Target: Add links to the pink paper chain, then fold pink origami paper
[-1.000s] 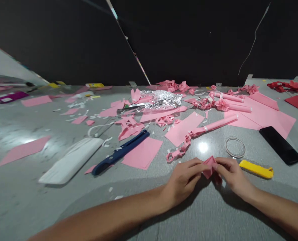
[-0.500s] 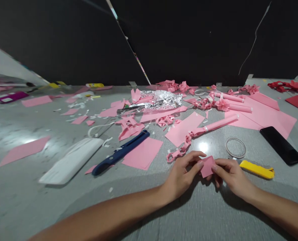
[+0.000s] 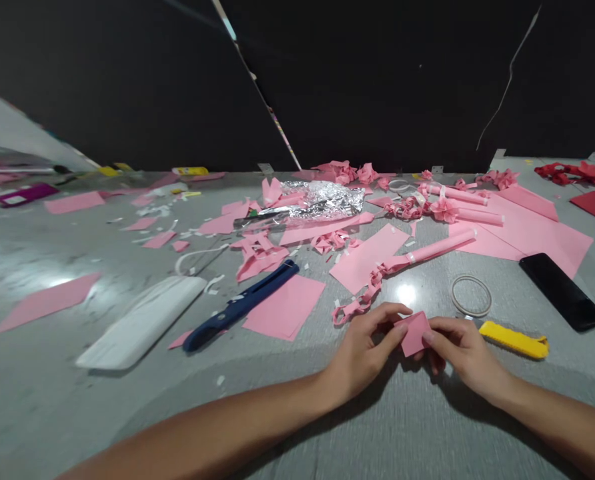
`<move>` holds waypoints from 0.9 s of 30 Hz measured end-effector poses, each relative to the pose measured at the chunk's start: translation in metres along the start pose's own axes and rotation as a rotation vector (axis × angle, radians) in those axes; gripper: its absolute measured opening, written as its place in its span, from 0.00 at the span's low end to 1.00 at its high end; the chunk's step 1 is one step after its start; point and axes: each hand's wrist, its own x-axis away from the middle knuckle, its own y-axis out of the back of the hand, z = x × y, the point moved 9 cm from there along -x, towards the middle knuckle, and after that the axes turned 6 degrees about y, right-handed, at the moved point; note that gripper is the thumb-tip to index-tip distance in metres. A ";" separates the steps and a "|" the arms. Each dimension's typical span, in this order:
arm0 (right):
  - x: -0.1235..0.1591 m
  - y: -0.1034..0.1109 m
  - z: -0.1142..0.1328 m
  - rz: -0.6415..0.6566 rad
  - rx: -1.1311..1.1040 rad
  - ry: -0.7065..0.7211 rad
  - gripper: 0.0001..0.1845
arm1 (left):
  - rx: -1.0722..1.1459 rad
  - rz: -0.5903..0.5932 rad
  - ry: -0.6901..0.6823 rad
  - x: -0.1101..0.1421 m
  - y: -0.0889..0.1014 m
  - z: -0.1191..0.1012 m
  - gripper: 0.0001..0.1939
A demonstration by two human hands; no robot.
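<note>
Both my hands meet over the grey table near its front edge, pinching a small folded piece of pink paper [image 3: 414, 333] between them. My left hand [image 3: 365, 352] grips its left side with thumb and fingers closed on it. My right hand [image 3: 461, 351] pinches its right edge. A pink paper chain [image 3: 357, 303] lies just beyond my left hand. A yellow utility knife [image 3: 513, 338] rests to the right of my right hand, and a clear tape ring [image 3: 470, 295] lies behind it.
A blue-handled tool [image 3: 240, 304], a pink square sheet [image 3: 285, 305] and a white oblong case [image 3: 142, 320] lie to the left. A black phone [image 3: 561, 290] lies at right on pink sheets [image 3: 527, 230]. Crumpled foil [image 3: 322, 197], pink rolls and scraps litter the back.
The pink piece went from a raised, peaked fold a second ago to a flatter shape held between my fingers. My hands have stayed in place.
</note>
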 end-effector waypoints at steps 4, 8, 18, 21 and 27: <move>0.001 0.008 -0.004 -0.078 -0.030 0.018 0.24 | 0.014 -0.021 0.024 -0.001 0.002 0.004 0.14; 0.005 0.020 0.004 -0.212 0.052 0.117 0.20 | 0.063 -0.027 0.039 -0.003 0.002 0.007 0.15; 0.005 0.014 0.011 -0.169 0.293 0.188 0.13 | 0.039 -0.069 0.046 -0.005 0.007 0.010 0.15; 0.003 0.012 0.011 -0.147 0.290 0.178 0.10 | 0.042 -0.066 0.042 -0.004 0.006 0.010 0.15; 0.001 0.009 0.012 -0.111 0.279 0.157 0.08 | 0.040 -0.055 0.045 -0.005 0.005 0.009 0.14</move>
